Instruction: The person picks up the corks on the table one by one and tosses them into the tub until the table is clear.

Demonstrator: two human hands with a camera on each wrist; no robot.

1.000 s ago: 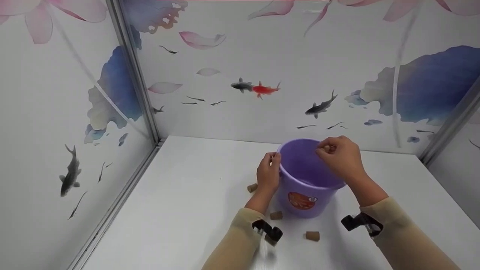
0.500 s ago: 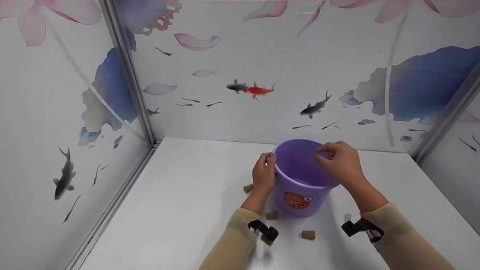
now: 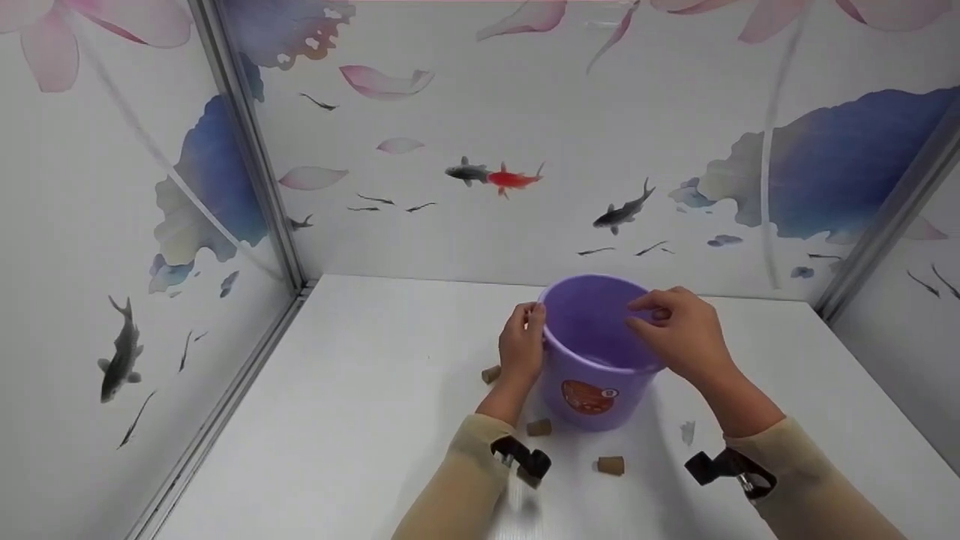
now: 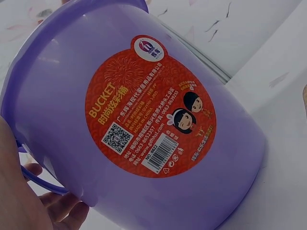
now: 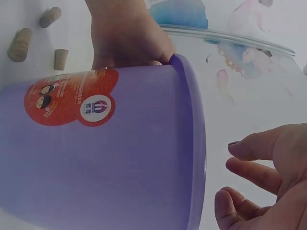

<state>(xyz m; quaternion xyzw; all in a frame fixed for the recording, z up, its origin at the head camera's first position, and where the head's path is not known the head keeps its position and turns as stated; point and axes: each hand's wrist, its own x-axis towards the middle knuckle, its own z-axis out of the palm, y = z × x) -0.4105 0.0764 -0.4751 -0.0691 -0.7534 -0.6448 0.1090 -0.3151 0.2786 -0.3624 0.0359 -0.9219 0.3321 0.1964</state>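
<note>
A purple bucket (image 3: 600, 397) with a red label stands upright on the white table. My left hand (image 3: 521, 345) grips its left side at the rim; in the left wrist view the curled fingers (image 4: 72, 211) lie by the bucket's thin handle (image 4: 43, 182). Over the right part of the opening hovers my right hand (image 3: 682, 330), thumb and forefinger parted with nothing between them. The right wrist view has its loosely bent fingers (image 5: 254, 172) just beyond the rim (image 5: 197, 143). Most of the bucket's floor is hidden.
Several corks lie on the table: one cork (image 3: 491, 375) by the left wrist, another cork (image 3: 538, 427) before the bucket, a third cork (image 3: 610, 466) nearer me. One more is partly covered by the left wrist camera (image 3: 525, 459). A printed wall (image 3: 420, 247) rises behind.
The right thumb and forefinger, close together a second ago, have spread apart over the opening. The left hand keeps its grip. The whole view has shifted slightly.
</note>
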